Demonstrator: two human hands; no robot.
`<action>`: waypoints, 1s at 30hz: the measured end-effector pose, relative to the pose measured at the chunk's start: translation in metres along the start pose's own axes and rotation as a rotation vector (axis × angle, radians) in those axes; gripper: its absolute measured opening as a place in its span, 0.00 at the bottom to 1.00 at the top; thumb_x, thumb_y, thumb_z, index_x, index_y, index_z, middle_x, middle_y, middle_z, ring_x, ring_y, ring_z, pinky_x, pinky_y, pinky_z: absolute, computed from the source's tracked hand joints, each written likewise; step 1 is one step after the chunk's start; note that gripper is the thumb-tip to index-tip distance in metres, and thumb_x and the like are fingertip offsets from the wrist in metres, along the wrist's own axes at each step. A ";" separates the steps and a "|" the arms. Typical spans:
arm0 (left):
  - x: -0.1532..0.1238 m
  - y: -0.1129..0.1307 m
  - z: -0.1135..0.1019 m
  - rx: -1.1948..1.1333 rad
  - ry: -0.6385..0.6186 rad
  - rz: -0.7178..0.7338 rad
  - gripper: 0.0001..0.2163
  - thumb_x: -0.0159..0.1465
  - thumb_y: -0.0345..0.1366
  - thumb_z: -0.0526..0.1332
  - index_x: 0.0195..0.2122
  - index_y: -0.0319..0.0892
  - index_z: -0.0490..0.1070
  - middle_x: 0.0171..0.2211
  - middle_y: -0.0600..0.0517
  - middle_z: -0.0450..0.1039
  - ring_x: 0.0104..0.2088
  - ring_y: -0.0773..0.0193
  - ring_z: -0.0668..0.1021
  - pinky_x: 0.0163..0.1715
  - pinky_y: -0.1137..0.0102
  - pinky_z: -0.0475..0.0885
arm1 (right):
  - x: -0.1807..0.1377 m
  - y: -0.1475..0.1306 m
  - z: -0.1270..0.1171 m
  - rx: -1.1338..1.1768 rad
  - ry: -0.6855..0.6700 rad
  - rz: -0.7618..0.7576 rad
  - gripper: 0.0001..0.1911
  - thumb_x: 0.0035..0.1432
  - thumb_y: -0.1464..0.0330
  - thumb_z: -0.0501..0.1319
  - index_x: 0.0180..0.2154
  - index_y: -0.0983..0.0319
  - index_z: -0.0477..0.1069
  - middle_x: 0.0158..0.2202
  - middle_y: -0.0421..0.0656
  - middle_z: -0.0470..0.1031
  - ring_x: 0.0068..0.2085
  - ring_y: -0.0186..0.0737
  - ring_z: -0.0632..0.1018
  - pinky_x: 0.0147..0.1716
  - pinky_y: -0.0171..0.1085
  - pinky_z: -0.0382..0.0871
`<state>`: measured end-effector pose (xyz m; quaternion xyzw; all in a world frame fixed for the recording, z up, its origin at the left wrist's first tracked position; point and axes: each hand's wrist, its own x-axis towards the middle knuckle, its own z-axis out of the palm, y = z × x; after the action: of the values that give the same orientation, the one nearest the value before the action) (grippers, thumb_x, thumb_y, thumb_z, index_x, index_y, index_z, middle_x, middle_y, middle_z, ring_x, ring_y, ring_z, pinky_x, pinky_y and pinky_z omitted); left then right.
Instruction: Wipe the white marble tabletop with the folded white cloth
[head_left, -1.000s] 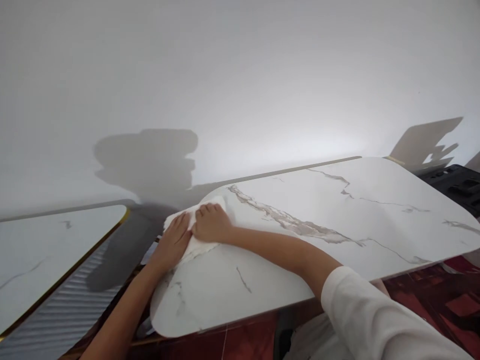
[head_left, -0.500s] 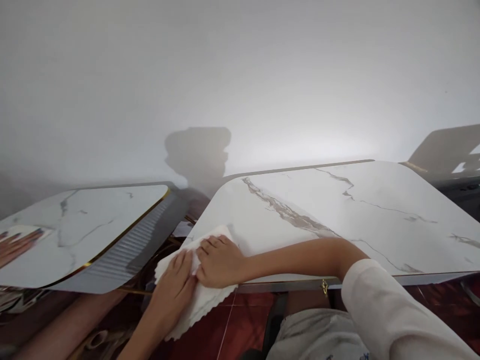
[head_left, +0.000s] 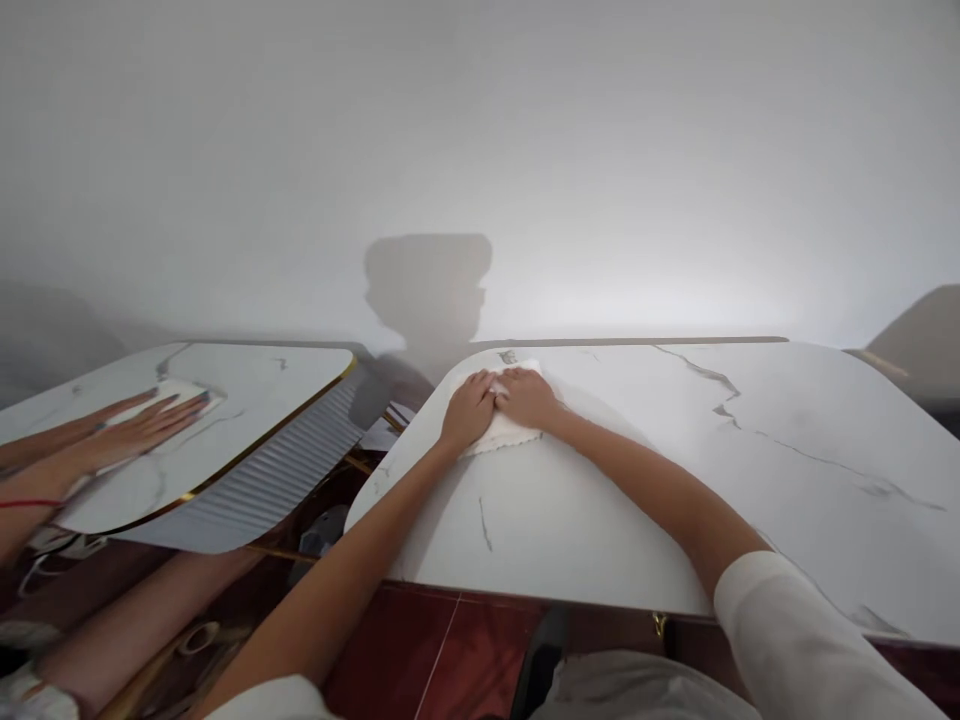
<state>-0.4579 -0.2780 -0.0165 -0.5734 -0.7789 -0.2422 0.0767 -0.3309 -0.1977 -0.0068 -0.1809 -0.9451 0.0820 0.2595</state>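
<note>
A white cloth (head_left: 504,432) lies flat on the far left corner of a white marble-patterned table (head_left: 675,470). My left hand (head_left: 468,409) and my right hand (head_left: 528,397) press down on it side by side, fingers stretched out flat and pointing toward the wall. Both arms reach forward across the tabletop. Most of the cloth is hidden under the hands.
A second marble table with a gold rim (head_left: 247,400) stands to the left across a narrow gap. Another person's hands (head_left: 142,425) press a white cloth there. A white wall stands just behind both tables. Red floor tiles (head_left: 450,650) show below.
Both hands slid the cloth from the table's near left edge, where it hung over, away to the far left corner. The view has swung left, bringing the other person's hands in.
</note>
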 end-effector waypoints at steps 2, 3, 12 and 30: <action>0.025 -0.008 0.007 -0.020 -0.013 -0.007 0.23 0.61 0.31 0.46 0.56 0.39 0.68 0.60 0.47 0.66 0.62 0.55 0.65 0.63 0.58 0.58 | 0.018 0.012 0.006 -0.014 0.010 0.047 0.18 0.63 0.70 0.52 0.51 0.70 0.69 0.52 0.50 0.73 0.55 0.44 0.69 0.56 0.40 0.56; 0.037 -0.011 0.010 -0.023 -0.025 -0.001 0.23 0.61 0.31 0.46 0.56 0.37 0.68 0.60 0.46 0.65 0.62 0.55 0.64 0.63 0.59 0.57 | 0.026 0.017 0.009 -0.020 0.014 0.068 0.17 0.63 0.70 0.52 0.51 0.70 0.69 0.51 0.51 0.73 0.55 0.45 0.69 0.56 0.40 0.56; 0.108 -0.047 0.025 -0.091 -0.102 0.160 0.22 0.62 0.32 0.46 0.55 0.39 0.68 0.58 0.47 0.68 0.60 0.57 0.66 0.62 0.61 0.59 | 0.082 0.040 0.030 -0.023 0.025 0.238 0.18 0.64 0.69 0.50 0.50 0.71 0.70 0.49 0.54 0.74 0.52 0.49 0.70 0.53 0.45 0.57; 0.029 -0.035 -0.001 -0.005 -0.113 0.246 0.23 0.64 0.32 0.45 0.59 0.40 0.64 0.61 0.47 0.64 0.63 0.57 0.63 0.64 0.57 0.57 | 0.016 -0.024 0.015 -0.085 0.019 0.196 0.24 0.66 0.69 0.48 0.58 0.79 0.62 0.59 0.62 0.64 0.61 0.55 0.62 0.59 0.49 0.50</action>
<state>-0.5005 -0.2616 -0.0140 -0.6775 -0.7052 -0.2002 0.0601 -0.3586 -0.2140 -0.0058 -0.2843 -0.9229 0.0650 0.2512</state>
